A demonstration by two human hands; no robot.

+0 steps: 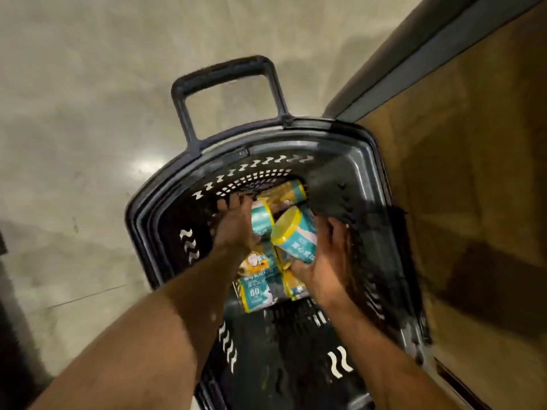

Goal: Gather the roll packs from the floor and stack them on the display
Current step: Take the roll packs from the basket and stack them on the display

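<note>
A black plastic shopping basket fills the middle of the frame, standing on a pale polished floor with its pull handle raised toward the top centre. A brown panel with a grey edge runs down the right side, just beside the basket. Both bare arms come in from the bottom of the frame and reach down into the basket, where several teal-and-yellow roll packs lie together. The right hand has its fingers curled round the tilted roll pack, whose yellow end faces up and left. The left hand lies against the left roll pack, fingers stretched toward the far wall; the blur hides whether it clasps it. A far roll pack lies beyond them against the basket's far end, and a near roll pack lies flat on the bottom, between the two wrists.
</note>
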